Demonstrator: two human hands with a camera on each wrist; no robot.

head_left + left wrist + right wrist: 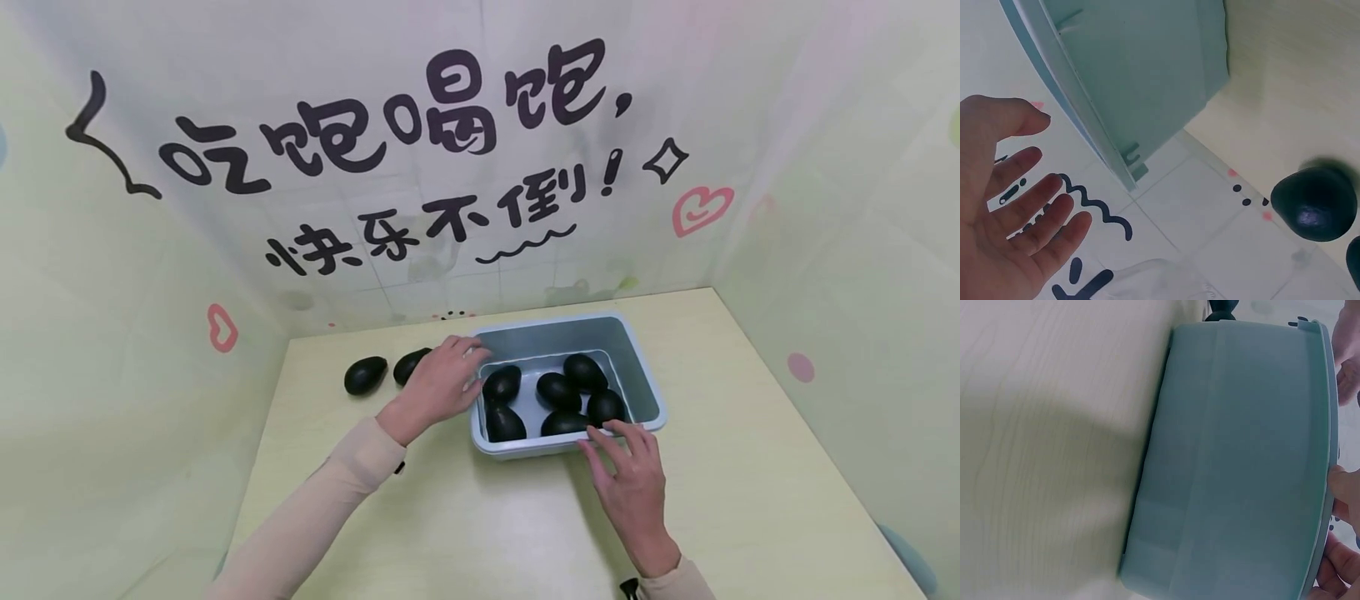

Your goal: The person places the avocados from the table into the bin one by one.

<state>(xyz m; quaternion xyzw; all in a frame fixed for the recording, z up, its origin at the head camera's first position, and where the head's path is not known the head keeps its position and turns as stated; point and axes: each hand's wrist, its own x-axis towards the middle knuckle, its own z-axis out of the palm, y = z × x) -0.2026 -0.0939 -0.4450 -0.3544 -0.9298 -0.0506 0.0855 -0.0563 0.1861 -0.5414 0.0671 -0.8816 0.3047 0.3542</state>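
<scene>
A blue-grey plastic bin [525, 333] stands on the table, with several dark, pear-shaped avocados [558, 392] lying inside. My left hand [442, 379] hovers at the bin's left side, fingertips by the rim. In the left wrist view that hand [1022, 206] has loosely spread fingers, holds nothing and is apart from the bin [1147, 62]. My right hand [633, 483] pinches the front rim near the right corner, thumb outside and fingers over the edge. The right wrist view shows the thumb [1342, 481] against the rim of the bin [1247, 450].
Two more avocados lie on the table left of the bin, one [366, 377] farther out and one [408, 367] partly behind my left hand. A printed cloth wall [465, 275] rises behind the table [465, 525], with further walls at both sides.
</scene>
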